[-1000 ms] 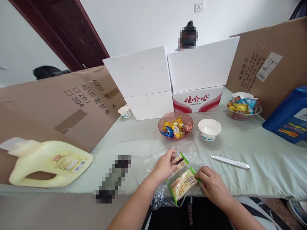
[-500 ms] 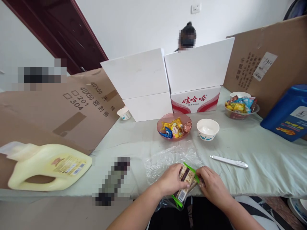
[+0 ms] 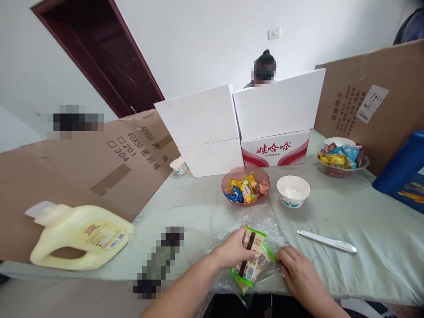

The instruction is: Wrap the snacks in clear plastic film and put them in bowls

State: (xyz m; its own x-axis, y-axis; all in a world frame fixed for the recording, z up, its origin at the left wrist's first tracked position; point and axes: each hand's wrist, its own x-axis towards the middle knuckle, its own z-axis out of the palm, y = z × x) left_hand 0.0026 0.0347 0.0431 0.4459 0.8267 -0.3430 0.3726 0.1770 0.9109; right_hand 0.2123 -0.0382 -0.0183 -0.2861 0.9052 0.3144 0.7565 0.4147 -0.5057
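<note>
My left hand (image 3: 232, 249) is closed on two overlapping biscuit packets (image 3: 251, 251), pale crackers in clear wrappers with bright green ends and a dark brown stripe. They tilt over a crumpled clear plastic bag (image 3: 215, 240) at the table's front edge. Just right of the packets, my right hand (image 3: 300, 274) has its fingers curled together by a green wrapper end and the bag's edge. What those fingers pinch, if anything, is hidden. Beyond the bag stands a pink glass bowl (image 3: 227, 181) of wrapped sweets, with a white paper bowl (image 3: 293, 198) beside it.
A white ceramic-bladed-looking peeler or cutter (image 3: 326, 241) lies right. A yellow jug (image 3: 79, 236), blue bottle (image 3: 402, 176) and second sweets bowl (image 3: 342, 170) stand around. Cardboard (image 3: 82, 176) and white box panels (image 3: 210, 154) wall the table. A person's head (image 3: 265, 66) shows behind.
My right hand has drawn slightly right, away from the packets. The packets have fanned apart in my left hand, showing more of the rear one. The camera view has tilted up a little.
</note>
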